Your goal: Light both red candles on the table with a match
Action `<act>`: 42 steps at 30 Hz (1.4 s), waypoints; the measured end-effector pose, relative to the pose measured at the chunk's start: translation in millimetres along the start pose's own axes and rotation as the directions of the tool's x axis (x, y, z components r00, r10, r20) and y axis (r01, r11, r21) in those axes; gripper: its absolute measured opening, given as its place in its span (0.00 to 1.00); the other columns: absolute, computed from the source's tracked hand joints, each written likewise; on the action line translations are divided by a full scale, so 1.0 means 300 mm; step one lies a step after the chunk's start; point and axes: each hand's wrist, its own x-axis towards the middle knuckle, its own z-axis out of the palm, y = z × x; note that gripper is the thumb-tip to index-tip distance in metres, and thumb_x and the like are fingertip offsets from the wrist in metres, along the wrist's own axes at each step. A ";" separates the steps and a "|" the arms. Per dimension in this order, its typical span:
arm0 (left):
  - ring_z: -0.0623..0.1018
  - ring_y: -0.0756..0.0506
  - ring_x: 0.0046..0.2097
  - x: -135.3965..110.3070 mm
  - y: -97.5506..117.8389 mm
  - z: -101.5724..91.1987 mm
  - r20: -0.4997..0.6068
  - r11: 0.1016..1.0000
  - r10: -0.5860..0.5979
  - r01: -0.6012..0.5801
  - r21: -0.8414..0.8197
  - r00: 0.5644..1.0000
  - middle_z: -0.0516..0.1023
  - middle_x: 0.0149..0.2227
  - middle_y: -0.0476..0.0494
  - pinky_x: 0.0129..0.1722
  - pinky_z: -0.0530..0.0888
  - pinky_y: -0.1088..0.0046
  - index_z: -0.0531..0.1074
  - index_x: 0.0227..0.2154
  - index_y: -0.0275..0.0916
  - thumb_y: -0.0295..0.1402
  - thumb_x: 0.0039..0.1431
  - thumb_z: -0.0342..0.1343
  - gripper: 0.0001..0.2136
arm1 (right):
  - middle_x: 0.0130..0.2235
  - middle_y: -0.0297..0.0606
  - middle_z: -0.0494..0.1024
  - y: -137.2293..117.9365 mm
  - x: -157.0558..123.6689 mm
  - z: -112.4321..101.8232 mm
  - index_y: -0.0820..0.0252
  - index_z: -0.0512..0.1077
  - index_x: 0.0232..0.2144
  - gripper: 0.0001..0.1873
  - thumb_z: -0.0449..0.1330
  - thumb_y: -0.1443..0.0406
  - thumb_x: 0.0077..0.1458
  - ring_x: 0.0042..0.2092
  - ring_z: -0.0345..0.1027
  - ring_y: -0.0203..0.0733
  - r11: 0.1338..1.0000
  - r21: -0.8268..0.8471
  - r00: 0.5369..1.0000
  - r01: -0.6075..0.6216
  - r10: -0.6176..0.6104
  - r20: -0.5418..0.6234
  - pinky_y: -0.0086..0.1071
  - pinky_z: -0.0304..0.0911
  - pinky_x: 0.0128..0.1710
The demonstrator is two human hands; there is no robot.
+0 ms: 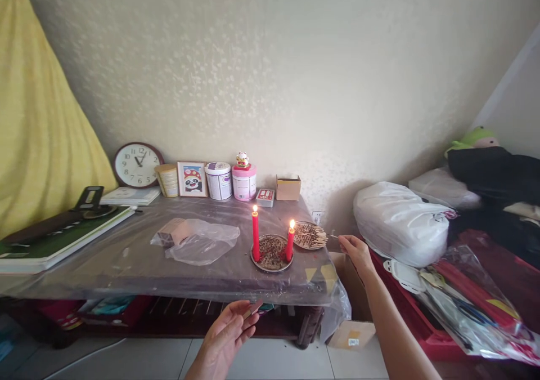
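My left hand (225,335) is in front of the table edge, its thumb and fingers closed on a small flat matchbox (253,310). To the right of the table, my right hand (356,251) pinches a thin matchstick (333,236) that points left. Its tip is close to a round plate (297,241) with several thin sticks (319,236) lying on its right side. Two lit red candles stand upright on a dark-speckled metal plate (272,263): a taller candle (255,236) on the left and a shorter candle (290,245) on the right.
A crumpled clear plastic bag (208,242) and a small cardboard box (172,232) lie on the plastic-covered table (211,278). Along the wall stand a clock (138,165), a picture frame (193,180) and tins. At right are a cardboard carton (352,332) and a white bag (399,222).
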 end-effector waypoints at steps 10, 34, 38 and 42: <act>0.77 0.40 0.47 0.006 0.018 -0.018 -0.007 0.996 -0.087 0.087 0.024 0.996 0.80 0.49 0.39 0.51 0.68 0.62 0.78 0.36 0.43 0.42 0.44 0.66 0.16 | 0.30 0.31 0.75 0.113 0.136 0.077 0.64 0.73 0.32 0.10 0.60 0.61 0.58 0.32 0.71 0.35 0.983 -0.183 0.993 0.005 0.017 0.120 0.33 0.68 0.34; 0.77 0.41 0.47 0.024 -0.001 -0.054 0.008 0.985 -0.168 0.168 0.028 0.986 0.82 0.46 0.42 0.48 0.68 0.64 0.79 0.34 0.45 0.41 0.41 0.69 0.15 | 0.23 0.31 0.71 -0.172 -0.254 0.040 0.59 0.74 0.27 0.16 0.59 0.52 0.51 0.25 0.62 0.35 0.993 -0.076 0.982 0.091 -0.077 0.171 0.28 0.58 0.25; 0.77 0.41 0.45 0.014 -0.018 -0.031 0.001 0.986 -0.105 0.104 0.133 0.994 0.82 0.42 0.42 0.46 0.67 0.64 0.78 0.34 0.44 0.42 0.40 0.68 0.16 | 0.22 0.30 0.69 -0.259 -0.530 0.110 0.57 0.71 0.25 0.19 0.55 0.50 0.57 0.26 0.63 0.36 0.997 -0.030 0.864 0.072 -0.047 0.502 0.27 0.59 0.26; 0.75 0.38 0.45 -0.006 -0.020 0.007 0.024 0.960 0.017 -0.023 0.279 1.000 0.82 0.42 0.40 0.44 0.66 0.62 0.76 0.37 0.42 0.43 0.44 0.66 0.17 | 0.32 0.35 0.73 -0.272 -0.694 0.204 0.56 0.72 0.30 0.16 0.53 0.53 0.59 0.35 0.69 0.40 0.986 0.057 0.780 0.155 -0.157 0.605 0.30 0.65 0.35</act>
